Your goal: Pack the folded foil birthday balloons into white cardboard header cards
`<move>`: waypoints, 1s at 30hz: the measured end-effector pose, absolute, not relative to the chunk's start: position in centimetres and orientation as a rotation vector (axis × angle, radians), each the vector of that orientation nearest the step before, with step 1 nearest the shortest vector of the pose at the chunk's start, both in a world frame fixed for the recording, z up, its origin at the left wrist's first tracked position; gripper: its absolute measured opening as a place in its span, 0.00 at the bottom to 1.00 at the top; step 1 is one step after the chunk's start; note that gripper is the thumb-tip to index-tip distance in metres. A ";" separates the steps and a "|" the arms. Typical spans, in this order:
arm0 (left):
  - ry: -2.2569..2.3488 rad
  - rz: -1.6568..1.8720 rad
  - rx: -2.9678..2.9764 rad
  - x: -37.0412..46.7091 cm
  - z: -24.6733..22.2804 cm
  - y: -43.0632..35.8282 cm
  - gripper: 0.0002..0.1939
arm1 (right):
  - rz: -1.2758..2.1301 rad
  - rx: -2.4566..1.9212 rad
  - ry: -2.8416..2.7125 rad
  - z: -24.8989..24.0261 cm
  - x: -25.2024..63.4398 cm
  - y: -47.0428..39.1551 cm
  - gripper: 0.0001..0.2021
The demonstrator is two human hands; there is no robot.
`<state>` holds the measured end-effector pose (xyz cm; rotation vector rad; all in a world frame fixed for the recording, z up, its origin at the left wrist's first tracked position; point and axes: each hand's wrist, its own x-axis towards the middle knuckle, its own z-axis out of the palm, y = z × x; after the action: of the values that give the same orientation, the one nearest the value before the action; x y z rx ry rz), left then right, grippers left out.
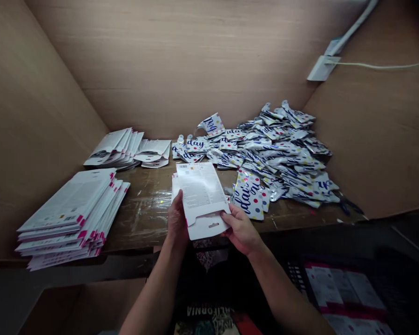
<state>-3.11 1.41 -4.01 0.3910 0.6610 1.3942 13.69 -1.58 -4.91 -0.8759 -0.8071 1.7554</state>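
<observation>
Near edge of my feed: a dark shirt (209, 311), cut off below; near right, a basket (295, 274) mostly lost in shadow, pink-edged packages (330, 284) inside. Left hand (178, 215): fingers closed round the left edge of a white printed carton (204, 193), tips hidden behind it. Right hand (244, 231): fingers clamped on the carton's near right side, thumb at its open end; the grip underneath I cannot see. Carton is held over the near edge of the counter (145, 209); its small print is unreadable to me. A white edge shows behind it; whether that is also held, I cannot tell. Left: a stack of white cartons (68, 204). Right: a heap of dotted packets (279, 153), lower ones buried; beside it a dark tool (349, 205), too dim to identify. Far left: open-ended cartons (115, 146), overlapping. Far right: a white fitting (323, 69), its cord running out of frame.
</observation>
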 end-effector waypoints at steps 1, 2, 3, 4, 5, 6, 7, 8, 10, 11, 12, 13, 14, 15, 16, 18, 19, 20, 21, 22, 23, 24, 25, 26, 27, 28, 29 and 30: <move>0.548 1.259 0.384 -2.7 -4.1 1.0 0.31 | 1.770 -0.898 -0.821 -5.1 14.0 -2.1 0.20; 0.455 1.148 0.385 -2.3 -4.3 0.7 0.39 | 1.781 -0.931 -0.852 -5.4 14.3 -2.5 0.21; 0.385 1.072 0.396 -2.0 -4.4 0.4 0.45 | 1.788 -0.972 -0.900 -5.7 14.7 -3.0 0.23; 0.335 1.033 0.414 -1.8 -4.4 0.1 0.50 | 1.795 -1.014 -0.967 -6.0 15.2 -3.3 0.24; 0.302 1.013 0.439 -1.6 -4.4 0.0 0.53 | 1.800 -1.049 -1.058 -6.2 15.9 -3.5 0.26; 0.281 1.013 0.463 -1.5 -4.2 0.0 0.54 | 1.773 -1.088 -1.164 -6.4 16.7 -3.5 0.27; 0.266 1.025 0.486 -1.4 -4.1 0.0 0.54 | 1.681 -1.160 -1.265 -6.5 17.8 -3.3 0.28; 0.253 1.041 0.504 -1.4 -3.9 0.2 0.54 | 1.509 -1.284 -1.347 -6.6 19.0 -2.9 0.28; 0.234 1.071 0.514 -1.5 -3.4 0.7 0.56 | 0.972 -1.667 -1.419 -6.8 21.6 -1.5 0.28; 0.228 1.085 0.511 -1.5 -3.1 1.0 0.57 | 0.680 -1.870 -1.417 -7.1 22.8 -0.7 0.29; 0.225 1.101 0.508 -1.5 -2.9 1.3 0.57 | 0.442 -2.042 -1.416 -7.4 23.8 0.1 0.31; 0.224 1.121 0.506 -1.5 -2.7 1.6 0.57 | 0.290 -2.167 -1.441 -7.8 24.6 0.9 0.32; 0.228 1.148 0.502 -1.4 -2.5 1.8 0.56 | 0.218 -2.241 -1.482 -8.2 25.2 1.5 0.32; 0.235 1.174 0.498 -1.3 -2.3 2.0 0.55 | 0.205 -2.262 -1.518 -8.8 25.6 2.0 0.31; 0.250 1.197 0.489 -1.2 -2.2 2.2 0.53 | 0.233 -2.235 -1.536 -9.3 25.9 2.3 0.27; 0.302 1.228 0.453 -1.2 -1.8 2.3 0.51 | 0.350 -2.063 -1.503 -10.3 26.3 2.6 0.17; 0.334 1.237 0.429 -1.2 -1.6 2.4 0.50 | 0.415 -1.944 -1.443 -10.6 26.5 2.6 0.15; 0.366 1.245 0.405 -1.3 -1.5 2.4 0.50 | 0.480 -1.813 -1.360 -10.8 26.7 2.5 0.14; 0.396 1.253 0.385 -1.4 -1.4 2.4 0.50 | 0.545 -1.679 -1.263 -10.9 26.9 2.4 0.14; 0.423 1.265 0.370 -1.5 -1.4 2.4 0.50 | 0.602 -1.554 -1.163 -10.7 27.1 2.2 0.17; 0.445 1.276 0.357 -1.7 -1.3 2.3 0.50 | 0.648 -1.442 -1.076 -10.5 27.1 1.8 0.21; 0.461 1.281 0.345 -1.7 -1.3 2.3 0.50 | 0.680 -1.346 -1.014 -10.0 27.0 1.4 0.25; 0.472 1.282 0.335 -1.8 -1.3 2.3 0.50 | 0.695 -1.269 -0.982 -9.5 26.8 0.7 0.26; 0.479 1.278 0.328 -1.7 -1.3 2.3 0.50 | 0.687 -1.215 -0.978 -8.9 26.3 -0.1 0.26; 0.481 1.276 0.325 -1.6 -1.3 2.2 0.50 | 0.657 -1.180 -1.002 -8.2 25.6 -1.0 0.24; 0.478 1.279 0.329 -1.4 -1.3 2.2 0.49 | 0.613 -1.153 -1.059 -7.5 24.8 -1.9 0.21; 0.473 1.287 0.337 -1.2 -1.2 2.2 0.49 | 0.567 -1.119 -1.152 -6.9 23.9 -2.9 0.19; 0.464 1.292 0.346 -1.0 -1.2 2.2 0.48 | 0.523 -1.057 -1.285 -6.3 23.0 -3.7 0.17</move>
<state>-0.97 2.23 -1.19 0.3465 0.4642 1.2921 23.01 -3.70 -6.28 -1.0570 -1.2847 0.5231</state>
